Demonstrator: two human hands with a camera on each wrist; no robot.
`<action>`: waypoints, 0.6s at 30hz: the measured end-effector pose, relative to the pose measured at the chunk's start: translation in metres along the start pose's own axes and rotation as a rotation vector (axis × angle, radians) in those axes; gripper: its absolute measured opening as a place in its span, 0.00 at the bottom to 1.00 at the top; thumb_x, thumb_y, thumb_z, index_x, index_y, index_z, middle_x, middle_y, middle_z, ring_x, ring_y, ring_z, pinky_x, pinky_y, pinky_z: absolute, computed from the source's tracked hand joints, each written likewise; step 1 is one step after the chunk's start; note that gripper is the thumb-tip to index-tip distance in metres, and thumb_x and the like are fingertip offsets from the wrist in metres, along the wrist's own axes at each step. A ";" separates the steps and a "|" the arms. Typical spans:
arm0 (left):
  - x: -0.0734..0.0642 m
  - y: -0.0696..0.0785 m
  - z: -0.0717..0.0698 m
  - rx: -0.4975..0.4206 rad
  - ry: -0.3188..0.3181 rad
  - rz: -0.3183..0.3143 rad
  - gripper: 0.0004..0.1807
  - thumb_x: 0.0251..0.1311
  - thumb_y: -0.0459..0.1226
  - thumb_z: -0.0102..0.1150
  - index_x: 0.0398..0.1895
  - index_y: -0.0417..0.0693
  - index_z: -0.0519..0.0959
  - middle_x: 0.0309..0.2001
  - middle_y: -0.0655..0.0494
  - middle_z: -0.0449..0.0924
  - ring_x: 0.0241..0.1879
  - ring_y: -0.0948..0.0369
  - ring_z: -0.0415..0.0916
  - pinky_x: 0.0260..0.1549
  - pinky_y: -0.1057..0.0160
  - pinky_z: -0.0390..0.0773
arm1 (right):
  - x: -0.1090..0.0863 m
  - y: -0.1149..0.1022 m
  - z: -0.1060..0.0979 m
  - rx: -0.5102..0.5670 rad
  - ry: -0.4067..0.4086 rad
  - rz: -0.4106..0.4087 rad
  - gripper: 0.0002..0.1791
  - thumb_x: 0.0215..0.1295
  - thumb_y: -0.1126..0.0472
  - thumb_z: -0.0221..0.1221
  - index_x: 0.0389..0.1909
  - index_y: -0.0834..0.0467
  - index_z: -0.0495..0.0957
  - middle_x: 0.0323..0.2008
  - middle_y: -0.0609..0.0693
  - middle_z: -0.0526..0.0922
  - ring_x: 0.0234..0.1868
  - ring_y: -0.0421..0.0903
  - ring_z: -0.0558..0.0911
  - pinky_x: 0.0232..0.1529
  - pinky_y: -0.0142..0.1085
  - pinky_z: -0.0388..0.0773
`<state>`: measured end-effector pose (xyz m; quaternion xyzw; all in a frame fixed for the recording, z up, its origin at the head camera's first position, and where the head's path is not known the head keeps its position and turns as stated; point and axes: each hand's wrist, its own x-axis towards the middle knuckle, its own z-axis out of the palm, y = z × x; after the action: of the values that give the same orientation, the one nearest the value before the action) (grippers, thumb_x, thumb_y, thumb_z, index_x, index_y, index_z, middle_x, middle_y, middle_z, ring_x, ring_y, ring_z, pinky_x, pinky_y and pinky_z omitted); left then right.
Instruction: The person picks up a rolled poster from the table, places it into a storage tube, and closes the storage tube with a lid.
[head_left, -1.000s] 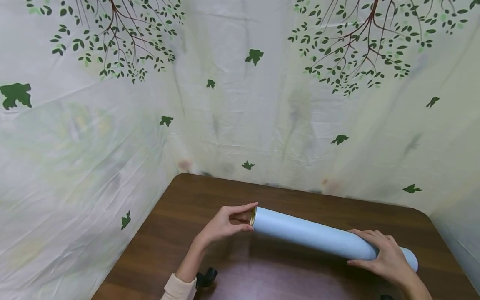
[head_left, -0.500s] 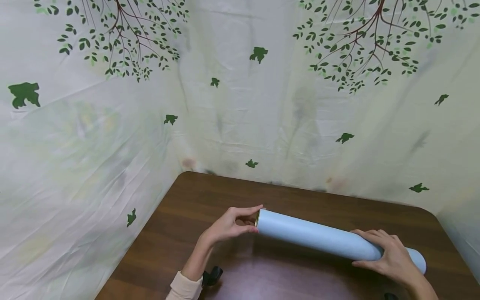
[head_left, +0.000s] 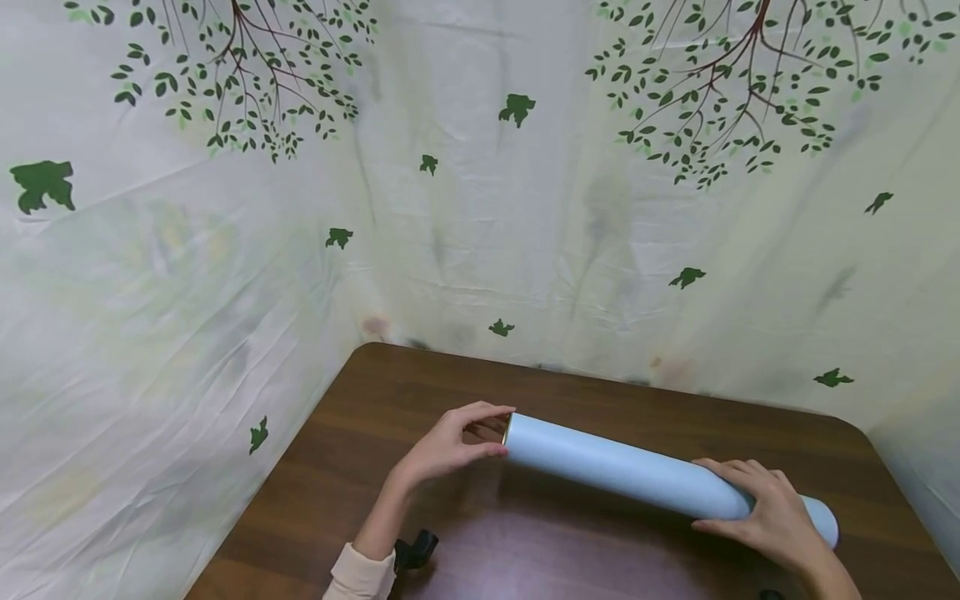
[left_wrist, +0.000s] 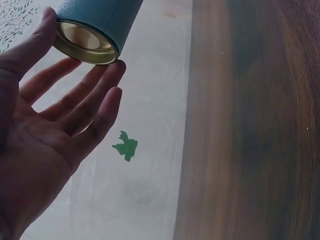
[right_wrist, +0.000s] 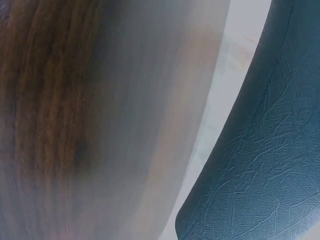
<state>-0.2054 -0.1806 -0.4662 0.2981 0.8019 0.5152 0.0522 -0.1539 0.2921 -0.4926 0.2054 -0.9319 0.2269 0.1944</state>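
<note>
A long light-blue tube (head_left: 600,458) is held slantwise over the table, its left end farther back than its right. My left hand (head_left: 450,442) holds the left end between thumb and fingertips, right at the gold metal rim. In the left wrist view the recessed gold end (left_wrist: 80,37) of the tube shows, with the thumb on one side and the other fingers (left_wrist: 92,107) spread along the edge. Near the other end my right hand (head_left: 772,512) grips the tube from above. The right wrist view shows only the tube's creased surface (right_wrist: 265,165), not the hand.
The brown wooden table (head_left: 420,383) has rounded far corners. Behind it and to the left hangs a pale cloth (head_left: 450,250) printed with trees and green birds. A black wrist mount (head_left: 416,550) sits by the left sleeve (head_left: 363,571).
Both hands and the tube have shifted slightly in the view, right and then back left. Less of the gold end shows in the head view now. Both hands keep their hold.
</note>
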 end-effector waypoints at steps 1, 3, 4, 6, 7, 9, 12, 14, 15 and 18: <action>0.000 0.000 0.000 0.005 -0.001 0.000 0.30 0.64 0.42 0.71 0.70 0.57 0.76 0.60 0.57 0.82 0.56 0.59 0.83 0.56 0.48 0.81 | 0.000 0.000 0.000 -0.002 0.003 -0.003 0.47 0.29 0.39 0.84 0.60 0.36 0.83 0.43 0.42 0.88 0.45 0.32 0.77 0.41 0.31 0.60; 0.000 0.000 -0.001 0.008 -0.004 0.000 0.30 0.64 0.42 0.71 0.70 0.58 0.76 0.60 0.58 0.82 0.56 0.60 0.83 0.56 0.48 0.81 | 0.000 0.000 0.000 -0.002 0.003 -0.004 0.47 0.29 0.38 0.84 0.60 0.36 0.83 0.43 0.42 0.88 0.45 0.31 0.77 0.41 0.31 0.60; 0.000 0.000 -0.001 0.006 -0.006 -0.004 0.30 0.64 0.42 0.71 0.70 0.58 0.76 0.60 0.59 0.81 0.57 0.60 0.83 0.56 0.49 0.82 | 0.000 0.000 0.000 -0.002 0.002 -0.003 0.47 0.29 0.38 0.84 0.60 0.36 0.83 0.43 0.42 0.88 0.44 0.31 0.77 0.41 0.31 0.60; 0.000 0.000 0.000 -0.005 -0.008 -0.014 0.30 0.64 0.42 0.71 0.70 0.58 0.75 0.59 0.59 0.81 0.57 0.59 0.83 0.56 0.52 0.83 | 0.000 0.000 0.000 0.003 -0.006 0.000 0.46 0.29 0.38 0.84 0.60 0.36 0.83 0.43 0.42 0.88 0.44 0.31 0.77 0.40 0.32 0.60; 0.000 0.000 0.000 -0.009 -0.007 -0.018 0.31 0.65 0.42 0.71 0.71 0.57 0.75 0.59 0.59 0.81 0.57 0.59 0.83 0.55 0.54 0.83 | 0.000 0.000 0.000 0.007 -0.012 0.002 0.46 0.30 0.38 0.84 0.60 0.36 0.83 0.43 0.42 0.88 0.44 0.31 0.77 0.41 0.32 0.60; -0.001 0.000 0.001 -0.013 -0.002 -0.023 0.31 0.65 0.42 0.70 0.72 0.56 0.75 0.59 0.58 0.81 0.56 0.58 0.84 0.54 0.57 0.83 | -0.001 0.001 0.000 0.015 -0.022 0.005 0.46 0.31 0.39 0.84 0.60 0.36 0.83 0.43 0.42 0.88 0.44 0.31 0.77 0.42 0.32 0.60; -0.001 0.000 0.004 -0.014 -0.003 -0.021 0.32 0.65 0.41 0.70 0.73 0.53 0.73 0.58 0.55 0.81 0.51 0.56 0.85 0.51 0.58 0.83 | -0.001 0.002 0.000 0.029 -0.031 0.003 0.46 0.31 0.40 0.84 0.60 0.37 0.83 0.43 0.40 0.88 0.44 0.30 0.77 0.43 0.31 0.60; -0.001 -0.001 0.006 -0.020 -0.009 -0.023 0.33 0.66 0.41 0.69 0.74 0.51 0.72 0.58 0.53 0.80 0.48 0.54 0.86 0.50 0.58 0.83 | -0.002 0.003 -0.001 0.034 -0.031 -0.002 0.46 0.30 0.40 0.85 0.60 0.37 0.83 0.42 0.38 0.88 0.43 0.29 0.77 0.43 0.31 0.59; 0.000 -0.001 0.006 -0.027 -0.013 -0.028 0.33 0.66 0.41 0.69 0.74 0.51 0.72 0.58 0.53 0.80 0.47 0.53 0.86 0.50 0.58 0.83 | -0.002 0.003 -0.001 0.040 -0.032 -0.003 0.46 0.30 0.40 0.85 0.60 0.37 0.83 0.42 0.37 0.87 0.43 0.28 0.76 0.43 0.30 0.59; -0.001 -0.001 0.008 -0.035 -0.022 -0.046 0.33 0.67 0.41 0.68 0.75 0.51 0.71 0.58 0.52 0.80 0.48 0.53 0.86 0.51 0.60 0.83 | -0.003 0.003 -0.001 0.046 -0.039 -0.010 0.46 0.31 0.40 0.84 0.60 0.37 0.83 0.42 0.35 0.86 0.43 0.27 0.75 0.42 0.29 0.59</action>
<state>-0.2021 -0.1751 -0.4706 0.2841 0.7987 0.5246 0.0781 -0.1531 0.2958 -0.4944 0.2191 -0.9290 0.2433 0.1726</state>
